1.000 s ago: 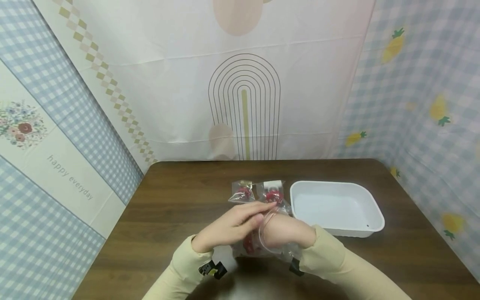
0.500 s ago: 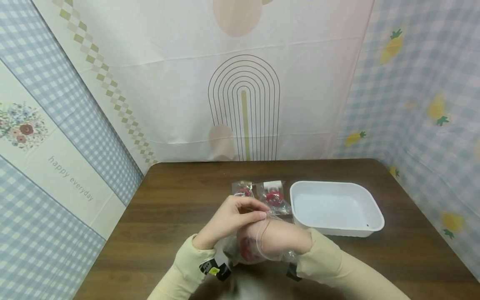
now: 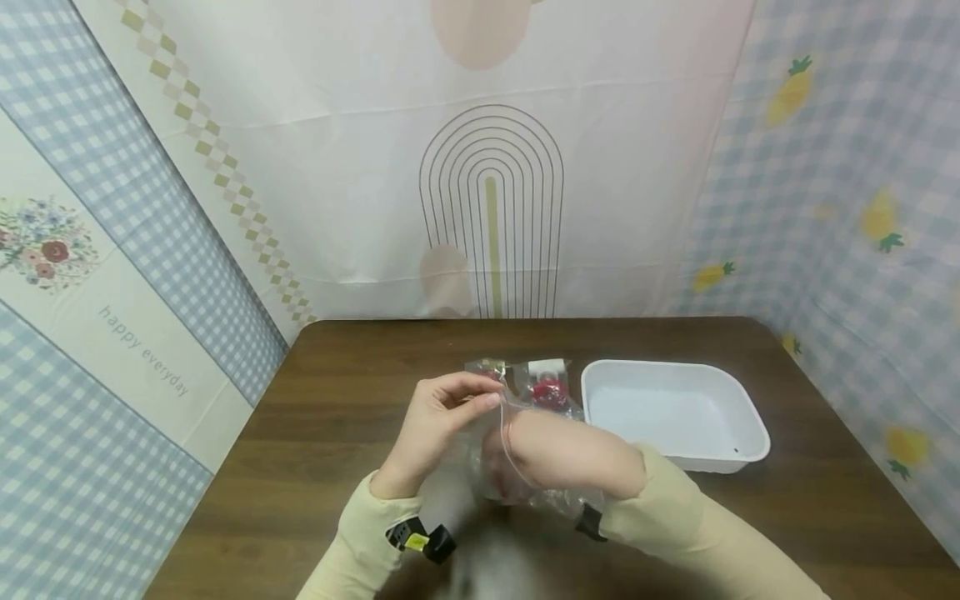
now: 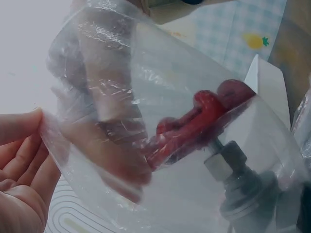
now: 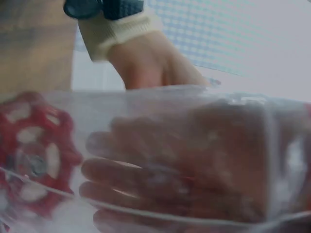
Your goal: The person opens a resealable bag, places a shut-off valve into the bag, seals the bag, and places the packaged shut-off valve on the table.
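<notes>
My left hand (image 3: 427,429) pinches the rim of a clear plastic bag (image 4: 170,53) between thumb and fingertips, drawing its mouth out to the left. Through that mouth reaches my right hand (image 3: 517,454), which shows inside the bag behind the plastic. In the right wrist view its fingers (image 5: 114,170) lie straight, pointing at a red handwheel (image 5: 36,150). The left wrist view shows the wheel belonging to a valve (image 4: 199,126) with a metal nut and a dark body, inside the bag. Fingertips of the right hand overlap the wheel's near end there.
A white plastic tray (image 3: 667,454) stands on the brown wooden table (image 3: 360,358), right of the hands. Behind the hands lie two more clear bags holding red-wheeled parts, one bag (image 3: 550,390) beside the tray and another (image 3: 492,367) partly hidden by the left hand.
My left hand has gone from lying across the right wrist to pinching the bag's rim, then moved left and up, pulling the rim along. My right hand stays inside the bag.
</notes>
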Tool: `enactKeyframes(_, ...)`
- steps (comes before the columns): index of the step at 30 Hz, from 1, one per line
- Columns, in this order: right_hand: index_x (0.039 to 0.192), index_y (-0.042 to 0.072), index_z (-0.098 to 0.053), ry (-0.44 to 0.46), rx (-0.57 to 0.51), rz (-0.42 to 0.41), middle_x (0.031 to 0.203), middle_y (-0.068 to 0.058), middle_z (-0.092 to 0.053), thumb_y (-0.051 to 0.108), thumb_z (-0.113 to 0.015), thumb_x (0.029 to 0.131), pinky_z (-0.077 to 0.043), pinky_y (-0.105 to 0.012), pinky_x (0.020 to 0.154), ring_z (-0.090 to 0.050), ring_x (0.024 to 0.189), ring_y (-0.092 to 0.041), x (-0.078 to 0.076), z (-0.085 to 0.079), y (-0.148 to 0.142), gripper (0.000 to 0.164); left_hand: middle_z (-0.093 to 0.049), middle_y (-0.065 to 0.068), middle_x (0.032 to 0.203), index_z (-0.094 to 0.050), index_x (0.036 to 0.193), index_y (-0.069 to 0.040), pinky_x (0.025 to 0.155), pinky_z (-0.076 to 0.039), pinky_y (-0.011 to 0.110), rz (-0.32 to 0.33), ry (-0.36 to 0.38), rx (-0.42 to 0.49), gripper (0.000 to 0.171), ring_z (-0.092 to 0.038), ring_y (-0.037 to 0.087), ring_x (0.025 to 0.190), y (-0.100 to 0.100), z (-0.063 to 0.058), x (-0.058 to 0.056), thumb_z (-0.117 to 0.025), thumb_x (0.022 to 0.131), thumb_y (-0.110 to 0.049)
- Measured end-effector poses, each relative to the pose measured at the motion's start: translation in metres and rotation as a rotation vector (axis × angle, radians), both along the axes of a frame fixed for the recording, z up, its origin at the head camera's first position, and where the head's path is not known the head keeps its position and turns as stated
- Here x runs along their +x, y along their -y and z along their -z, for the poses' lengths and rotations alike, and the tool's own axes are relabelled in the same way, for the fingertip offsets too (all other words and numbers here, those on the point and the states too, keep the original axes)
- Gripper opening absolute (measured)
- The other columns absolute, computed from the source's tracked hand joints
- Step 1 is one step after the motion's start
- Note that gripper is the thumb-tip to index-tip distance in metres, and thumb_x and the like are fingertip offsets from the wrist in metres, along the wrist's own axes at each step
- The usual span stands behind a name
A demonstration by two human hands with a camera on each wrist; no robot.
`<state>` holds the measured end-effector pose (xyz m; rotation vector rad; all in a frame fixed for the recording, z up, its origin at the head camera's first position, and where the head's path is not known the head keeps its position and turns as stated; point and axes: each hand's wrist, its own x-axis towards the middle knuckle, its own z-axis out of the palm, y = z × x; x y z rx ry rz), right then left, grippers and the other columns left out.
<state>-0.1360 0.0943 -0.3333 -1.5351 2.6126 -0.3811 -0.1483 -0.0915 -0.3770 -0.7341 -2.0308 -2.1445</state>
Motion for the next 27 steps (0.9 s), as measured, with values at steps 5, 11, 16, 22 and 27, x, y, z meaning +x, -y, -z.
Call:
enactKeyframes(5,0.086,0.013,-0.062,0.066,-0.103,0.096,0.07,0.009,-0.051,0.0,-0.059,0.093,-0.047,-0.021,0.059,-0.048,0.063,-0.004,-0.003,-0.016,-0.011,0.015,-0.075,-0.003,0.093,-0.074,0.104,0.004,0.06,-0.045,0.02,-0.054,0.007,0.017,0.015,-0.06,0.008,0.076,0.002,-0.003,-0.001,-0.073,0.09,-0.002)
enactKeyframes(11,0.123,0.008,-0.067,0.111,-0.147,0.182,0.102,0.001,-0.072,0.019,-0.062,0.1,-0.056,-0.03,0.076,-0.062,0.081,-0.004,-0.006,-0.028,-0.031,0.026,-0.075,0.001,0.095,-0.073,0.104,0.006,0.06,-0.044,0.019,-0.079,0.002,0.034,0.017,-0.061,0.009,0.078,0.005,-0.002,-0.005,-0.074,0.09,-0.003)
enactKeyframes(16,0.133,0.01,-0.064,0.098,-0.179,0.217,0.119,0.004,-0.07,0.03,-0.059,0.103,-0.055,-0.033,0.085,-0.062,0.088,-0.001,-0.006,-0.038,-0.046,0.037,-0.076,0.001,0.095,-0.073,0.104,0.006,0.061,-0.044,0.019,-0.115,-0.001,0.049,0.017,-0.063,0.009,0.082,0.005,-0.002,-0.006,-0.074,0.09,-0.003)
enactKeyframes(22,0.129,0.011,-0.067,0.031,-0.246,0.23,0.109,0.007,-0.07,0.028,-0.064,0.1,-0.054,-0.029,0.076,-0.061,0.083,-0.003,-0.005,-0.048,-0.057,0.034,-0.075,-0.002,0.091,-0.073,0.102,0.009,0.058,-0.044,0.018,-0.191,-0.017,0.071,0.016,-0.061,0.007,0.076,0.005,-0.003,-0.007,-0.074,0.089,0.0)
enactKeyframes(27,0.129,0.01,-0.067,-0.006,-0.263,0.276,0.118,0.005,-0.071,0.031,-0.062,0.101,-0.055,-0.035,0.084,-0.065,0.098,-0.007,-0.003,-0.052,-0.061,0.036,-0.075,-0.003,0.089,-0.073,0.101,0.009,0.062,-0.048,0.018,-0.239,-0.044,0.097,0.015,-0.064,0.006,0.078,0.004,-0.006,-0.005,-0.075,0.088,0.002)
